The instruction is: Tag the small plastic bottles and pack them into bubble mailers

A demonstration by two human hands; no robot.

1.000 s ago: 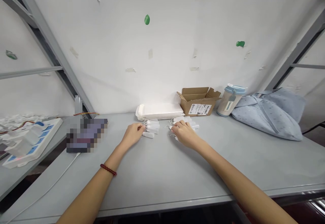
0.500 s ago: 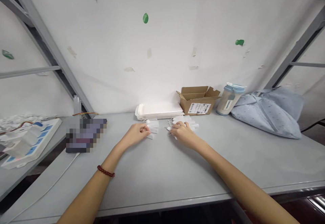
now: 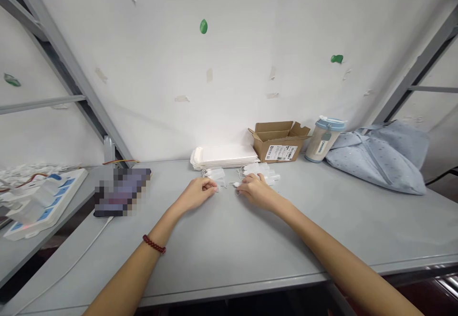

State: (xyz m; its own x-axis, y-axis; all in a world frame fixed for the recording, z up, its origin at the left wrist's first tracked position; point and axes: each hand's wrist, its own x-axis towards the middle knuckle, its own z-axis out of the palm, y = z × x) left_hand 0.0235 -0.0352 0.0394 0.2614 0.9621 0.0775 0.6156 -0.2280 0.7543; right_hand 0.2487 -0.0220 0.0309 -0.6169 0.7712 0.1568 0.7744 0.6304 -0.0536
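Two groups of small translucent white pieces with thin white cords lie near the middle of the table. Beside the left group (image 3: 217, 174), my left hand (image 3: 196, 193) has its thumb and fingers pinched together. A clear bit shows at its fingertips, too small to make out. My right hand (image 3: 258, 191) is curled palm-down over the front of the right group (image 3: 263, 168). Its fingers close on one corded piece (image 3: 236, 184), whose white end points left; the rest is under the hand. Behind both groups lies a stack of flat white packets (image 3: 225, 154).
An open cardboard box (image 3: 281, 150), a blue-lidded cup (image 3: 324, 139) and a light blue cloth bag (image 3: 379, 161) stand along the back right. At left are a phone-like device (image 3: 123, 192) with a white cable (image 3: 67, 268) and a power strip (image 3: 50, 206).
My left hand has shifted slightly right and toward me, its pinched fingertips now at the near edge of the left group. My right hand has barely moved, its fingers drawn slightly left.
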